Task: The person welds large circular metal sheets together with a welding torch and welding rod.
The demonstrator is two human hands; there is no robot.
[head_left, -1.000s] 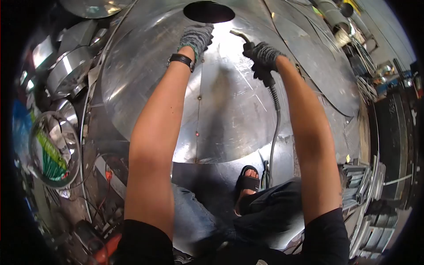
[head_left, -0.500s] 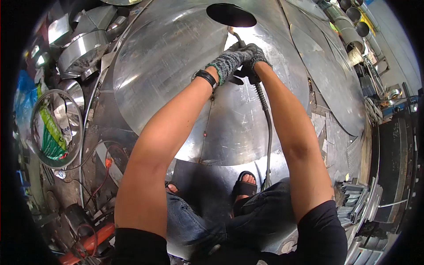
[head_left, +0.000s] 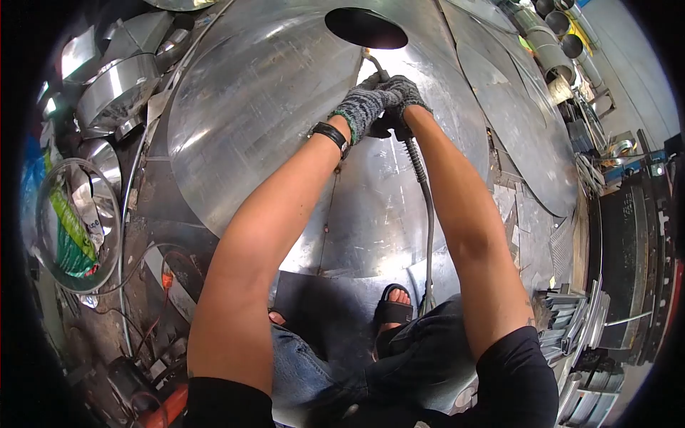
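Note:
Both of my hands wear grey knitted gloves and are closed together around a welding torch (head_left: 379,68) with a bent neck. My right hand (head_left: 407,93) wraps the torch handle, and my left hand (head_left: 360,108) presses against it from the left. The torch tip points away from me, at a seam just below the dark round hole in a large cone-shaped metal sheet (head_left: 250,121). Small spots mark the seam running down toward my feet. From the handle, the torch cable (head_left: 429,228) drops past my right forearm. My fingers are partly hidden.
Shiny metal duct pieces (head_left: 118,93) crowd the left, near a metal ring (head_left: 44,235) over plastic bags. An orange cable connector (head_left: 167,279) lies lower left. Flat sheets (head_left: 510,114) lie right of the cone, with metal profiles (head_left: 567,321) stacked lower right. My sandalled foot (head_left: 394,307) is at the cone's near edge.
The whole view has shifted slightly left and down. Both hands keep their grip on the welding torch, and its tip stays near the seam below the hole.

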